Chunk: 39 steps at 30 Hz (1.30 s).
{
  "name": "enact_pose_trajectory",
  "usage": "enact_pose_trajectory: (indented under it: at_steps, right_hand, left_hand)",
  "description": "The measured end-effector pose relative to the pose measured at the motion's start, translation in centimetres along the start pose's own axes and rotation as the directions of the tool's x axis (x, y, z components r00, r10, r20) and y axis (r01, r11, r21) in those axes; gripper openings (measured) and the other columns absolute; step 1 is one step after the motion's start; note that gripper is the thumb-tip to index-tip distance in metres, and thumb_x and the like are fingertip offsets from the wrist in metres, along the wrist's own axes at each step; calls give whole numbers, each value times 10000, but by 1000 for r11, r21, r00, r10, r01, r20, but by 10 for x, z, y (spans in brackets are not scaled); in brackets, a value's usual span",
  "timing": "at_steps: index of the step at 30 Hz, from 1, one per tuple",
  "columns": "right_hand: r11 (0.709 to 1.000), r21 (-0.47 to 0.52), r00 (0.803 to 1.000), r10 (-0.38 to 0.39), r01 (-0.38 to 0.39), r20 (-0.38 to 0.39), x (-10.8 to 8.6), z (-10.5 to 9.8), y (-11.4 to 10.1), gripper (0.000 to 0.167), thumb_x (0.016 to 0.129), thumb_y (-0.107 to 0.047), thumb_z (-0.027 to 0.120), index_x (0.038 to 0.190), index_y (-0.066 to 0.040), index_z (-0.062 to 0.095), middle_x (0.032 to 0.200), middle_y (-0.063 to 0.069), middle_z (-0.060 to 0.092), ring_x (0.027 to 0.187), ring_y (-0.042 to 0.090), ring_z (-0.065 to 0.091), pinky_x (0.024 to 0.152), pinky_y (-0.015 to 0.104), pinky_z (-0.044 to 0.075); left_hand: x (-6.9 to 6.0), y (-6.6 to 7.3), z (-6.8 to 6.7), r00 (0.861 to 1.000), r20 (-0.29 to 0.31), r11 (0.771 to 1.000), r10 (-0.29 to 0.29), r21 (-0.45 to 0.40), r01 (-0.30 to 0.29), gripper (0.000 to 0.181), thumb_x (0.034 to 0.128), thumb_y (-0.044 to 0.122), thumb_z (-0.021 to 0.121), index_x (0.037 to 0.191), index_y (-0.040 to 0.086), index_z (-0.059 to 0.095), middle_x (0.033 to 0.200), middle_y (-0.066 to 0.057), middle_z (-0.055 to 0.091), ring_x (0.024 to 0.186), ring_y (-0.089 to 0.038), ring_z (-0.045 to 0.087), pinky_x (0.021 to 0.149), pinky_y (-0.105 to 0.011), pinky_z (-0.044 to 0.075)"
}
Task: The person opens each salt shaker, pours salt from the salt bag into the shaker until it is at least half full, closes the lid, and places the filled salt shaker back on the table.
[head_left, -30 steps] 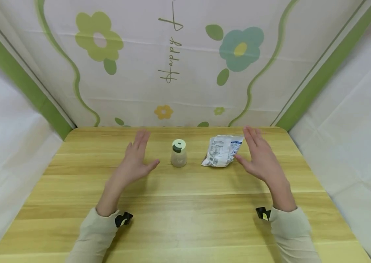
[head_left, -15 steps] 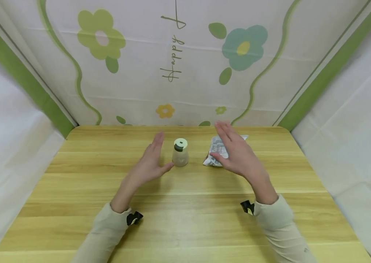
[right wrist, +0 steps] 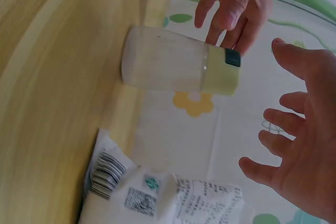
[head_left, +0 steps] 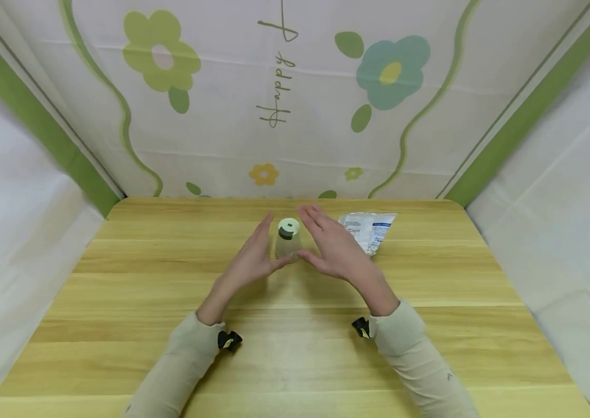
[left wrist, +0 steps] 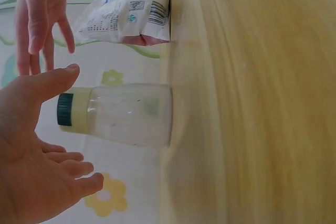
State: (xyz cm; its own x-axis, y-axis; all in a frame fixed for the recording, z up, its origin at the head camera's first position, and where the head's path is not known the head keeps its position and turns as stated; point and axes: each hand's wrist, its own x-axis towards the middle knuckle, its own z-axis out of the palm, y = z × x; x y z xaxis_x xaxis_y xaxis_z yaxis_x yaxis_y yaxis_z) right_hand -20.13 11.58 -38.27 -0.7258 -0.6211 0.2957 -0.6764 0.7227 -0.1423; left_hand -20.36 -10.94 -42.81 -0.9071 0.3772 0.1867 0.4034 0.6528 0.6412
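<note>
A small clear shaker bottle (head_left: 288, 247) with a pale yellow-green cap and dark green tab stands upright toward the back of the wooden table. My left hand (head_left: 249, 260) is at its left side, fingers extended and thumb apart from them. Facing it from the right is my right hand (head_left: 340, 251), also with spread thumb and extended fingers. Both wrist views show a gap between each palm and the bottle (left wrist: 128, 114). In the right wrist view, my right hand (right wrist: 310, 135) holds nothing. Whether a thumb grazes the bottle's front cannot be told from the head view.
A crumpled white printed packet (head_left: 373, 229) lies right of the bottle, partly hidden behind my right hand; its barcode shows in the right wrist view. The wooden table (head_left: 295, 360) ends at a flower-patterned cloth (head_left: 211, 133). White cloth walls stand on both sides.
Both hands have moved inward toward the bottle, the right one passing leftward over and beyond the packet. Bottle and packet have stayed in place on the table.
</note>
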Motion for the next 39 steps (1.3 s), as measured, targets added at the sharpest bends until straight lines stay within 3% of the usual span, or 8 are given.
enact_pose_trajectory:
  at_steps: [7, 12, 15, 23, 29, 33, 39]
  right_hand:
    - [1000, 3, 999, 22, -22, 47, 10, 11, 1, 835, 950, -414, 658, 1577, -52, 243, 1631, 136, 293, 1504, 319, 296, 1174, 471, 363]
    - [995, 75, 994, 60, -68, 95, 21, 17, 5, 786, 962, -408, 645, 1569, -68, 281, 1615, 151, 319, 1480, 324, 342, 1147, 486, 395]
    - [990, 114, 992, 65, -77, 108, 29, 19, 6, 734, 952, -368, 672, 1538, -61, 353, 1585, 153, 373, 1453, 323, 386, 1151, 474, 397]
    - [991, 95, 979, 76, -95, 187, 49, 15, 5, 636, 952, -369, 674, 1488, -105, 453, 1471, 131, 520, 1338, 302, 521, 1082, 444, 473]
    - [993, 78, 975, 72, -90, 208, 57, 10, 5, 564, 932, -360, 704, 1411, -110, 542, 1368, 116, 606, 1211, 283, 613, 1005, 414, 527]
    - [991, 95, 971, 74, -97, 226, 59, 11, 5, 511, 905, -308, 745, 1342, -95, 589, 1308, 108, 630, 1141, 267, 639, 950, 384, 553]
    - [985, 118, 956, 87, -124, 279, 60, 12, 5, 566, 868, -270, 789, 1357, -93, 567, 1318, 124, 616, 1160, 275, 629, 949, 376, 553]
  left_hand:
    - [10, -7, 8, 997, 29, 993, -70, -93, 72, 957, 805, 285, 846, 1513, -57, 301, 1535, -276, 393, 1419, -424, 405, 1142, -530, 389]
    - [16, -14, 13, 994, 46, 978, -101, -181, 108, 803, 806, 257, 848, 1442, -18, 443, 1440, -228, 534, 1338, -380, 524, 1086, -469, 467]
    - [19, -15, 14, 993, 25, 971, -115, -208, 118, 709, 817, 218, 836, 1390, -33, 504, 1377, -234, 587, 1284, -379, 573, 1057, -456, 493]
    - [22, -19, 19, 991, -31, 979, -132, -158, 126, 544, 829, 204, 822, 1286, -5, 614, 1284, -200, 664, 1178, -349, 653, 977, -428, 553]
    - [24, -16, 21, 992, -52, 986, -112, -133, 104, 532, 824, 204, 821, 1270, -3, 619, 1267, -200, 675, 1145, -352, 667, 950, -437, 566]
    - [23, -14, 21, 991, -58, 988, -120, -108, 114, 544, 809, 213, 832, 1264, 1, 622, 1233, -192, 691, 1114, -351, 674, 930, -456, 570]
    - [24, -15, 22, 990, -51, 988, -131, -85, 127, 527, 805, 229, 841, 1244, 20, 639, 1212, -182, 700, 1090, -341, 681, 920, -450, 572]
